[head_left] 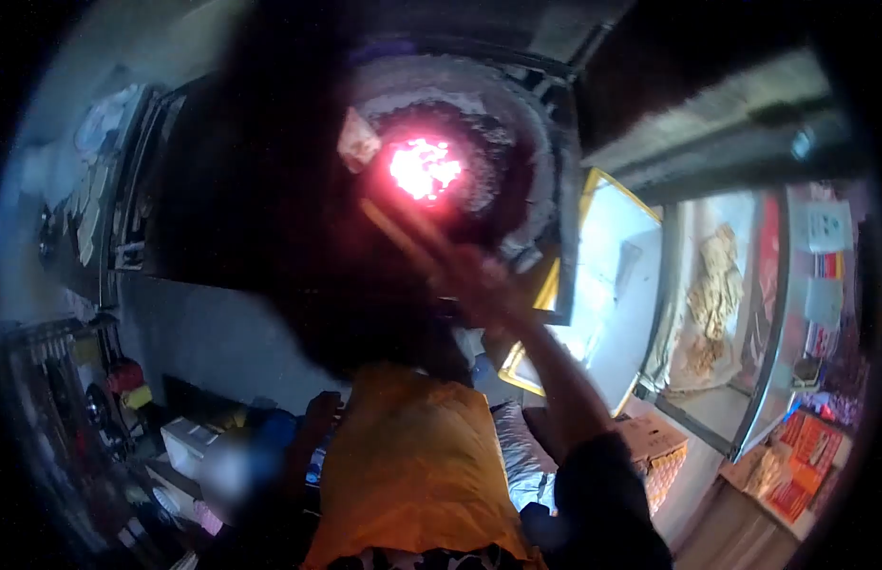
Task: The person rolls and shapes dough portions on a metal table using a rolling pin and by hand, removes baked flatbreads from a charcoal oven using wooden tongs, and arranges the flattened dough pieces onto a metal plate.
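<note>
My right hand [483, 290] reaches forward over the dark oven and is wrapped around a long, thin, wooden-looking stick [393, 231]. Motion blurs the hand and the stick. The stick points up and left, beside the bright glowing coals [424, 169] in the round opening. A pale, brownish piece [358, 142] shows just left of the glow; whether the stick touches it I cannot make out. My left hand [324, 411] hangs low beside the orange apron [412, 465], in deep shadow, its fingers too dark to read.
The round oven rim [531, 123] curves around the coals. To the right stand a yellow-edged white container [616, 275] and a glass-sided case [759, 342] with flat, pale pieces [716, 285] in it. Cardboard boxes [654, 446] sit below. A white box [189, 442] is at lower left.
</note>
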{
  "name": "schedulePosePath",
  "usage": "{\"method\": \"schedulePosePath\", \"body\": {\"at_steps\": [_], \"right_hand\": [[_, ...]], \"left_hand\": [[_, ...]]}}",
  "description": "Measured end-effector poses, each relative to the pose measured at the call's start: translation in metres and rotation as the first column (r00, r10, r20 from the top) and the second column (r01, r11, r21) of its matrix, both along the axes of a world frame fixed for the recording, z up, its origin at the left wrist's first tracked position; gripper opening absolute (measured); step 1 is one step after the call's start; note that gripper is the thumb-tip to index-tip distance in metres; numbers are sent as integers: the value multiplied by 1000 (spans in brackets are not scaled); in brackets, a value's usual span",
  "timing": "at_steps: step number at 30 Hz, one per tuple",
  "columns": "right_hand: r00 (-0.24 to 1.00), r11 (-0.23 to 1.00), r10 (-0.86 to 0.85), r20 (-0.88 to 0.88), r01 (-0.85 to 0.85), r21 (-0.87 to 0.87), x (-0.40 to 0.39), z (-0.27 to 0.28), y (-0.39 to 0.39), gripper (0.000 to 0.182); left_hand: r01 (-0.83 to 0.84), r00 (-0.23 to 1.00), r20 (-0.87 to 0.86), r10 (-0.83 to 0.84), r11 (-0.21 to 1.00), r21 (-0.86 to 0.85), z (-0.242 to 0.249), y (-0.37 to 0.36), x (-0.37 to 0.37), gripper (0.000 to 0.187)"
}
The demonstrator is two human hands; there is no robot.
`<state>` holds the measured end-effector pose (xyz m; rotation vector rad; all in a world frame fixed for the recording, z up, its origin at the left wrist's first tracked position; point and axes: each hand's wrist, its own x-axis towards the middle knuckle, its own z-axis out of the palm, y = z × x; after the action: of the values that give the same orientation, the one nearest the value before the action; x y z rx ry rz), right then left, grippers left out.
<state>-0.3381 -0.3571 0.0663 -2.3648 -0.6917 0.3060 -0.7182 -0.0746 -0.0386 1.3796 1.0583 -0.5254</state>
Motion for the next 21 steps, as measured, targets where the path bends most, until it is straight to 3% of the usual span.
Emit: {"method": "schedulePosePath", "body": {"at_steps": [2,3,4,5,6,7,8,9,10,12,13,14,15,17,18,20,21], "right_hand": [[1000,928,-18,26,26,-372,69,-5,11,81],[974,863,-95,-206,-23,-504,111,29,33,88],[992,833,74,106,-3,-553,143,-3,48,85],[987,767,133,-94,-162,-621,192,-22,54,86],[974,735,228,3,-170,-656,224,-27,67,74],[941,706,324,98,-172,-687,243,-30,86,64],[984,755,147,-101,-177,-631,246,17,125,82],[951,728,214,-221,-306,-614,284,-11,134,99],[924,696,346,-163,-369,-616,318,-56,140,96],[889,747,396,-231,-458,-482,368,-131,151,90],[882,741,407,-239,-472,-478,360,-119,168,90],[863,788,290,-413,-460,-409,344,-85,182,94],[803,834,167,-573,-425,-353,329,-63,186,98],[854,799,161,-494,-407,-443,314,-53,165,93],[900,770,170,-402,-376,-516,307,-44,152,88],[853,861,208,-479,-392,-323,274,-26,130,78],[858,889,168,-485,-345,-302,239,30,144,64]], "left_hand": [[-128,983,-132,124,992,-20,-12,19,-16,26],[-147,980,-140,142,989,-25,-16,30,-26,26],[28,999,20,-28,999,19,-19,45,-39,26],[193,964,168,-206,977,91,-19,59,-54,26],[176,969,157,-188,981,86,-36,67,-81,26],[-73,980,178,86,995,-74,-63,72,-109,25],[-316,921,158,355,921,-228,-78,77,-126,25],[-338,916,150,373,916,-219,-76,79,-127,25],[-308,923,195,332,941,-143,-70,75,-125,26],[-293,927,229,299,954,-57,-68,81,-126,26],[-303,952,49,304,953,-27,-70,85,-129,29],[-301,946,-130,298,954,-2,-73,88,-132,31],[-303,945,-135,299,953,-10,-88,95,-141,31],[32,997,-66,-31,999,9,-125,105,-168,33],[37,998,-53,-37,999,-3,-131,106,-169,33],[-14,971,239,-3,997,70,-139,106,-164,30],[-8,968,252,-7,998,59,-140,105,-151,30]]}}
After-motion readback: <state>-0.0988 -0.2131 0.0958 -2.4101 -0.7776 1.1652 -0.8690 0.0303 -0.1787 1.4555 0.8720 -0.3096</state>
